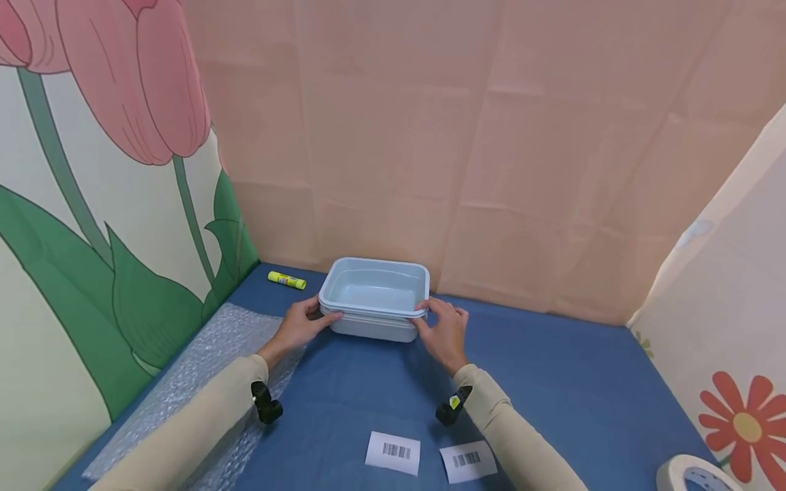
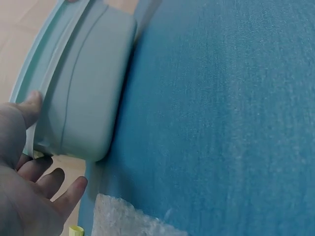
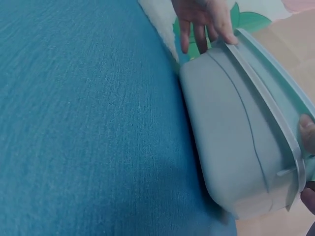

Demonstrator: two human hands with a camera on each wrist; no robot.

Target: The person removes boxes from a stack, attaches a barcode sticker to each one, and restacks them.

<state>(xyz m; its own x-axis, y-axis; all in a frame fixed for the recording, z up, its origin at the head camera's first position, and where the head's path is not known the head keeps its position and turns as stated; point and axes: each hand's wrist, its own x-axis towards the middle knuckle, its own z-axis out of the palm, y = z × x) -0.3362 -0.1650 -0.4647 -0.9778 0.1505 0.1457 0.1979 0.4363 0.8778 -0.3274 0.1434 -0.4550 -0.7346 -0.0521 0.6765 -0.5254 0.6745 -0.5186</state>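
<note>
Two pale blue plastic bins are nested on the blue tabletop near the back wall, the upper bin sitting inside the lower bin. Its own rim stands slightly above the lower one. At the left front corner my left hand pinches the rim, thumb in front, the other fingers spread behind and below. My right hand grips the right corner, with a finger over the upper rim and the thumb lower down. The right wrist view shows the smooth wall of the lower bin close over the cloth.
Bubble wrap covers the table's left side, and a yellow-green glue stick lies behind it. Two barcode labels, a left label and a right label, lie near the front. A tape roll stands at the right front corner.
</note>
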